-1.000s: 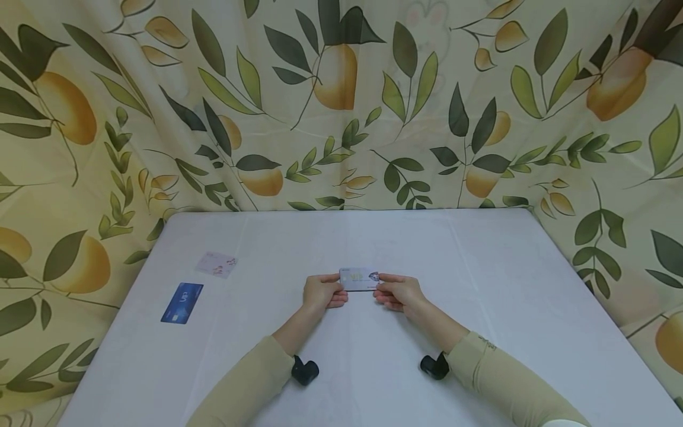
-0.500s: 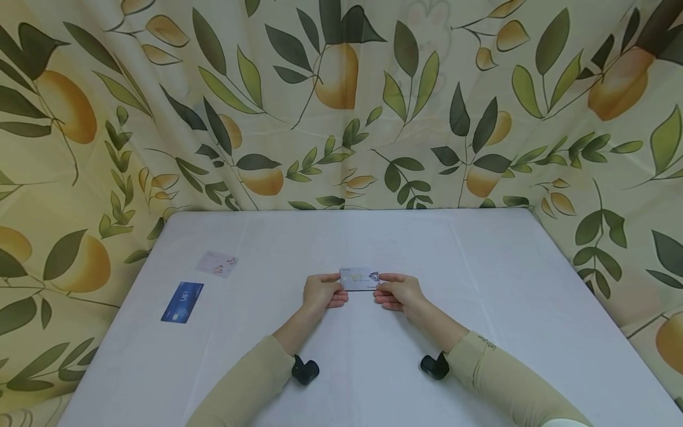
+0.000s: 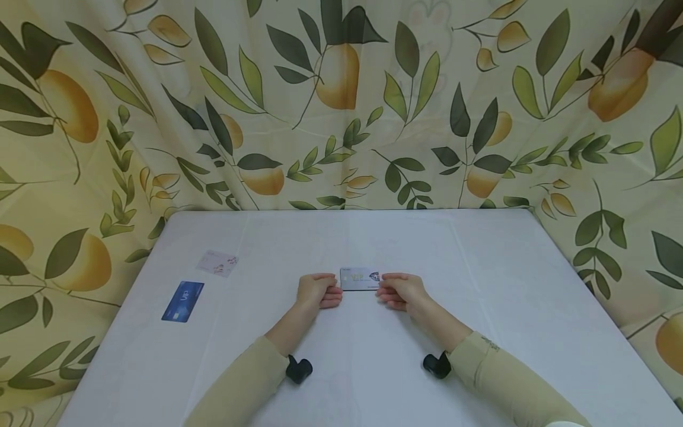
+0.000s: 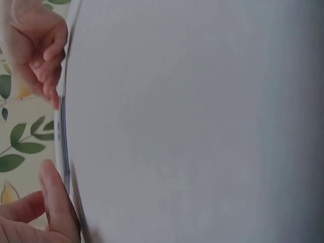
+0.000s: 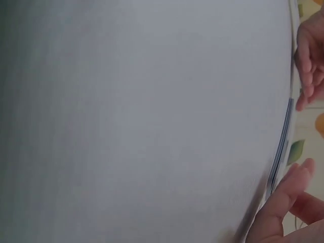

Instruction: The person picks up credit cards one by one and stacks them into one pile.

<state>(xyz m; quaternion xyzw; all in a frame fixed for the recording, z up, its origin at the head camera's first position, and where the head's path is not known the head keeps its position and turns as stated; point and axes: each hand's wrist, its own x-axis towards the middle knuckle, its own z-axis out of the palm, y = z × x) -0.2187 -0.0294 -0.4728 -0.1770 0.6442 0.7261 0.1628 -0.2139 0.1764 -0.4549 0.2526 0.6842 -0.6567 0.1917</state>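
Observation:
A small stack of cards lies flat near the middle of the white table, topped by a silvery VIP card (image 3: 356, 279) with a dark emblem at its right end. Seen edge-on in the left wrist view, the card stack (image 4: 64, 136) shows several thin dark layers. My left hand (image 3: 318, 290) is just off the stack's left end, a narrow gap between fingertips and card, its fingers loosely bent around nothing. At the opposite end my right hand (image 3: 404, 291) has its fingertips right at the card's edge, thumb and index finger relaxed.
To the left on the table (image 3: 480, 267) lie a blue VIP card (image 3: 182, 302) and, behind it, a pale pinkish, see-through-looking card (image 3: 217, 263). A curtain (image 3: 341, 148) printed with fruit and leaves hangs along the table's back edge.
My left hand has let go of the card stack and drawn a little to the left. The right hand has eased slightly to the right. The stack stays in place.

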